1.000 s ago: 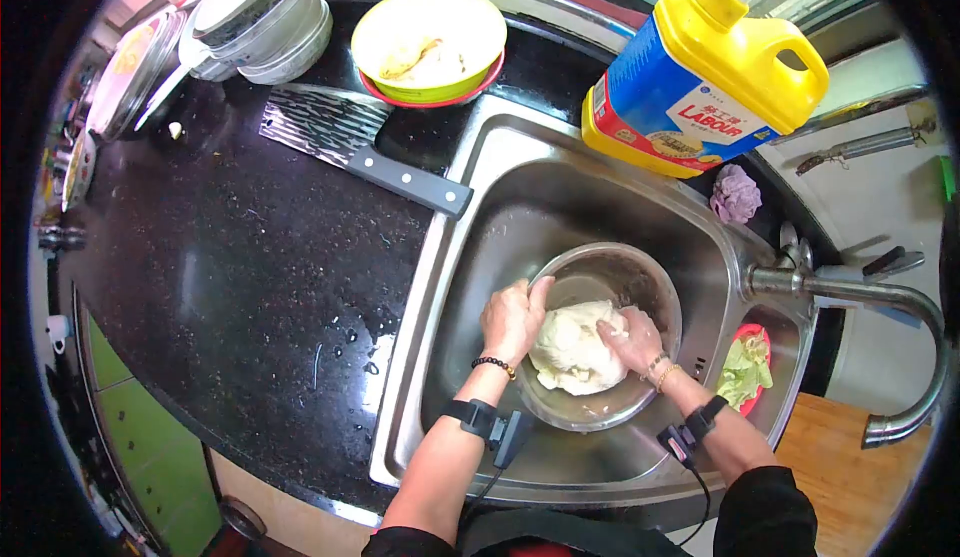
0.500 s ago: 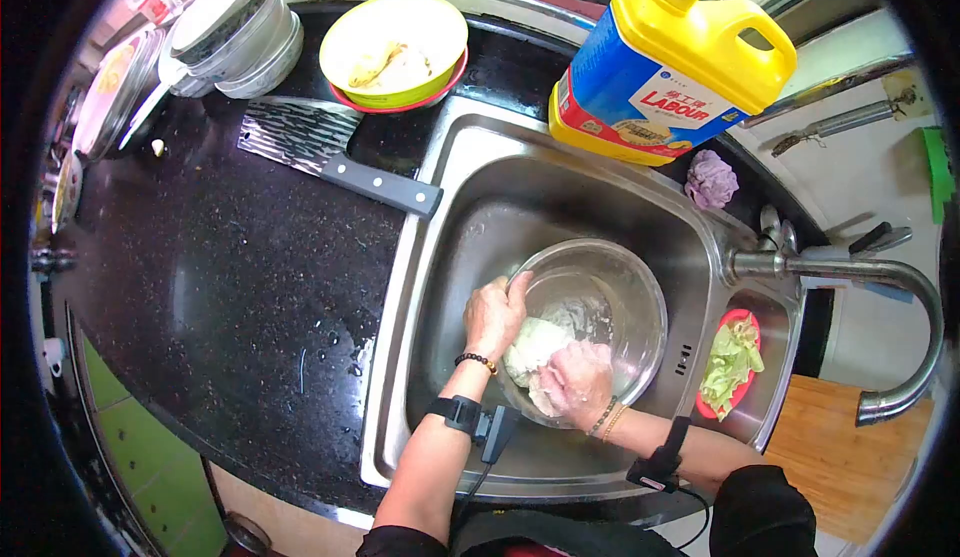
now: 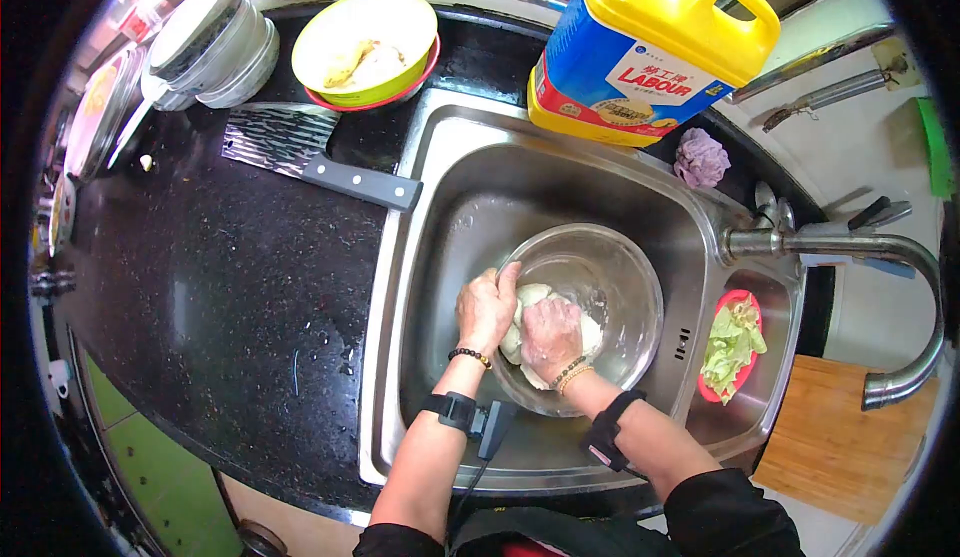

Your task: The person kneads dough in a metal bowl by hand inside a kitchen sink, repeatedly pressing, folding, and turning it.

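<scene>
A metal bowl (image 3: 632, 302) sits inside the steel sink (image 3: 460, 219), with pale dough (image 3: 592, 335) at its left side. My left hand (image 3: 486, 309) grips the bowl's left rim, thumb along the edge. Pressed into the dough is my right hand (image 3: 551, 337), closed like a fist, its knuckles dusted white. The fingertips of the right hand are hidden underneath. White residue streaks the bowl's inner wall.
A cleaver (image 3: 320, 162) lies on the black counter left of the sink. Behind stand a yellow-green bowl (image 3: 400, 32) and a yellow detergent jug (image 3: 650, 57). The faucet (image 3: 850, 245) arches at right, near a red basket (image 3: 757, 319) holding leaves.
My right hand has moved left and up, from the dough's lower right side onto its middle, and closed more tightly. My left hand stays on the rim. The view has shifted slightly.
</scene>
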A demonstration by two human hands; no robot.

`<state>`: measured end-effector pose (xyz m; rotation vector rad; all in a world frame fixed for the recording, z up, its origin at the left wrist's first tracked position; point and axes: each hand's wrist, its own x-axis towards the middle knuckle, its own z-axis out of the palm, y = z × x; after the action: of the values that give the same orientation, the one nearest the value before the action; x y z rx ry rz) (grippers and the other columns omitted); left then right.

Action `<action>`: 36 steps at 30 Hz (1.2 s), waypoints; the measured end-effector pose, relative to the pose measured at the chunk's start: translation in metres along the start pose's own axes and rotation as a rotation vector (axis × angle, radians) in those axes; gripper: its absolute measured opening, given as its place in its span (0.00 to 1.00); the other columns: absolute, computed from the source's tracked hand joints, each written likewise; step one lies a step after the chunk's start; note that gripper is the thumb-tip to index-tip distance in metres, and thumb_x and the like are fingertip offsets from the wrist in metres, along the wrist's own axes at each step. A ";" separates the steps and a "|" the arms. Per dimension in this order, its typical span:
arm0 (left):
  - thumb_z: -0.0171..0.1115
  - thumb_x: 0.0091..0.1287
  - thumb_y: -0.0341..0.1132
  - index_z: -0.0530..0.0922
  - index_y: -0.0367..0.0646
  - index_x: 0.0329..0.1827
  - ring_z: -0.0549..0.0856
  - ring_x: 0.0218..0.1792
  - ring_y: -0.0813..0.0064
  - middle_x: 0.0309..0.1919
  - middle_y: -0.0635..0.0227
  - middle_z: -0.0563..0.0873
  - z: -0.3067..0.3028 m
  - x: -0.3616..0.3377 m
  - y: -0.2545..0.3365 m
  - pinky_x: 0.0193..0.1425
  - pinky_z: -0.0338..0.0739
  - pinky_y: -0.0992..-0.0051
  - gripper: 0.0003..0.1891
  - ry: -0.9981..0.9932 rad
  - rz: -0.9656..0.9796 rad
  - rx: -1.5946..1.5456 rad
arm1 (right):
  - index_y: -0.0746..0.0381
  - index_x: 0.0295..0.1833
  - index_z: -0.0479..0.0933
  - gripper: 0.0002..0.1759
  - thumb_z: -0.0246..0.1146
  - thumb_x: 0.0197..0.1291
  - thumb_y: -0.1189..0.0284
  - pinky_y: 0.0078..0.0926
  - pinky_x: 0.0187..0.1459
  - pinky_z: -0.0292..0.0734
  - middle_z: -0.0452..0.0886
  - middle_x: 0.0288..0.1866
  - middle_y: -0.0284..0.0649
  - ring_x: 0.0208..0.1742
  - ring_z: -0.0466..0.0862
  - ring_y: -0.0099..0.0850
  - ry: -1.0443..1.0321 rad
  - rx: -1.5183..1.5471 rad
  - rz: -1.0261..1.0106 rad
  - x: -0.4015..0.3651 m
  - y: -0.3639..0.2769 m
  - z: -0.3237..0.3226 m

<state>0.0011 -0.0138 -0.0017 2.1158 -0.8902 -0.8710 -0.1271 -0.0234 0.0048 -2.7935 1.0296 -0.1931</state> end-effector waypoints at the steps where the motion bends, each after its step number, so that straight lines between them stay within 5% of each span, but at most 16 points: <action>1: 0.49 0.64 0.53 0.77 0.37 0.25 0.80 0.31 0.46 0.24 0.47 0.80 -0.001 0.000 0.002 0.35 0.73 0.56 0.25 0.002 0.000 0.005 | 0.58 0.30 0.69 0.06 0.57 0.45 0.70 0.39 0.37 0.63 0.69 0.28 0.40 0.35 0.72 0.38 0.001 -0.023 0.039 0.003 0.004 0.005; 11: 0.50 0.64 0.53 0.77 0.37 0.25 0.80 0.29 0.48 0.23 0.47 0.80 0.000 0.000 0.001 0.32 0.72 0.59 0.24 -0.001 -0.015 0.036 | 0.60 0.33 0.68 0.07 0.54 0.50 0.69 0.43 0.39 0.63 0.73 0.31 0.43 0.37 0.73 0.43 -0.003 0.045 0.255 0.043 0.050 0.029; 19: 0.49 0.64 0.52 0.78 0.37 0.26 0.79 0.31 0.46 0.24 0.48 0.80 -0.003 0.004 0.002 0.34 0.72 0.58 0.24 -0.033 -0.005 0.034 | 0.63 0.41 0.71 0.14 0.55 0.48 0.68 0.43 0.43 0.66 0.75 0.35 0.49 0.41 0.74 0.45 0.168 0.145 0.198 0.046 0.059 0.026; 24: 0.49 0.64 0.53 0.78 0.38 0.26 0.80 0.31 0.47 0.24 0.48 0.80 -0.002 0.003 0.003 0.34 0.72 0.58 0.25 -0.048 -0.034 -0.028 | 0.59 0.43 0.76 0.18 0.54 0.54 0.58 0.39 0.49 0.70 0.79 0.39 0.47 0.45 0.77 0.44 -0.243 0.529 0.416 0.055 0.060 0.019; 36: 0.50 0.63 0.53 0.76 0.38 0.23 0.80 0.30 0.48 0.23 0.49 0.80 -0.003 0.000 0.006 0.33 0.72 0.58 0.25 -0.042 -0.084 -0.040 | 0.58 0.32 0.72 0.14 0.61 0.50 0.58 0.43 0.42 0.66 0.75 0.27 0.42 0.35 0.76 0.41 -0.321 0.482 -0.029 -0.007 0.047 -0.078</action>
<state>0.0013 -0.0162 0.0044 2.1202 -0.8028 -0.9712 -0.1758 -0.0626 0.0721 -2.3062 0.7469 0.0073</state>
